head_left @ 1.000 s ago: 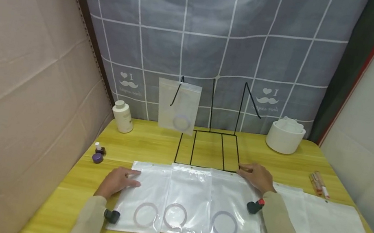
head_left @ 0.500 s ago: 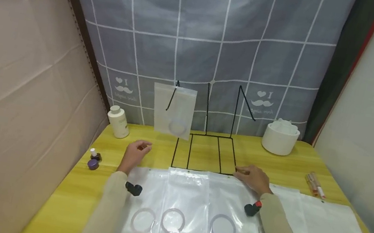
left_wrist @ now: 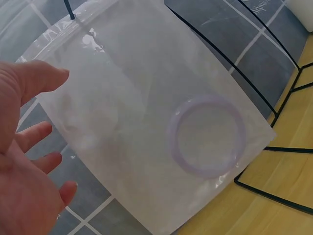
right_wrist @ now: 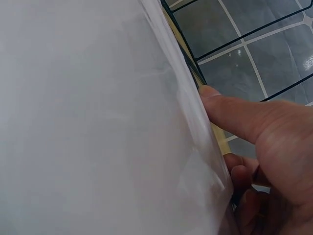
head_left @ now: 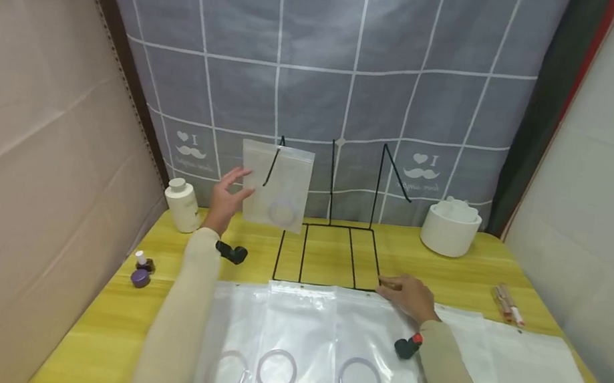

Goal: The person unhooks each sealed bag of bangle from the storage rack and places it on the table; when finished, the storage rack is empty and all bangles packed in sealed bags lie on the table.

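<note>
A clear zip bag (head_left: 278,180) with a pale purple ring (left_wrist: 208,137) inside hangs from the left hook of a black wire rack (head_left: 329,225). My left hand (head_left: 227,202) is raised at this bag's left edge, thumb and fingers spread, holding nothing. At the rack's front right corner, my right hand (head_left: 410,297) pinches the wire between thumb and curled fingers, just past the top edge of a flat bag (right_wrist: 98,117). Several more zip bags, such as the middle one (head_left: 298,332), lie in a row in front of the rack, rings showing through them.
On the left stand a white bottle (head_left: 183,204) and small vials with a purple cap (head_left: 140,278). A white round container (head_left: 450,228) stands at the back right, with slim tubes (head_left: 507,304) nearer. A grey checked cloth (head_left: 319,44) hangs behind the yellow table (head_left: 93,339).
My left hand has left the leftmost flat bag and moved up and forward to the hanging bag, its fingers spreading. The right hand stays at the rack's corner. The head view has shifted slightly.
</note>
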`<state>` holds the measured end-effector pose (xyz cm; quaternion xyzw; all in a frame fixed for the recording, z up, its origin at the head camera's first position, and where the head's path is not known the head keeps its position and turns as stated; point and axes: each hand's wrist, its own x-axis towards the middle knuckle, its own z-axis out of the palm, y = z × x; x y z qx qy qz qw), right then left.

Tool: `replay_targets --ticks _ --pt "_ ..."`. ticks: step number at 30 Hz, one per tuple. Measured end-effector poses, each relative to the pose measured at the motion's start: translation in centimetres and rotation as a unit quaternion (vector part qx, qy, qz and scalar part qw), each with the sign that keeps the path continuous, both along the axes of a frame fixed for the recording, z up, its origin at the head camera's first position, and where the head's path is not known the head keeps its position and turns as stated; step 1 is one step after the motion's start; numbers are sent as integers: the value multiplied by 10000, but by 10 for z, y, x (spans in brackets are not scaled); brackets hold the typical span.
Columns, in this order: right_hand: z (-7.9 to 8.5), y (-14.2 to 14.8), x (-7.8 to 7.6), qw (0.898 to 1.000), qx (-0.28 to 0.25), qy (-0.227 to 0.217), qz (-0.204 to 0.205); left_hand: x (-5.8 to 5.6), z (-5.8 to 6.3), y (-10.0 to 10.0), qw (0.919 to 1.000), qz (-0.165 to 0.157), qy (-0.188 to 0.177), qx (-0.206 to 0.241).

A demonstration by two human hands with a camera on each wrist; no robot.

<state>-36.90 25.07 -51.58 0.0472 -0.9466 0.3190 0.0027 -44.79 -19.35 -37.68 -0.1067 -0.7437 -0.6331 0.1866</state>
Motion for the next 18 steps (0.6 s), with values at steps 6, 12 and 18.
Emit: replay_targets --ticks 6,12,18 --pt "0 -3 -1 9997 -27 -195 -150 -4 9 3 9993 -158 -217 276" --pt "4 -4 0 9997 -31 -154 -171 -3 7 5 9986 -255 53 457" --pt "3 -4 1 9997 24 -166 -192 1 6 6 9987 -385 188 280"
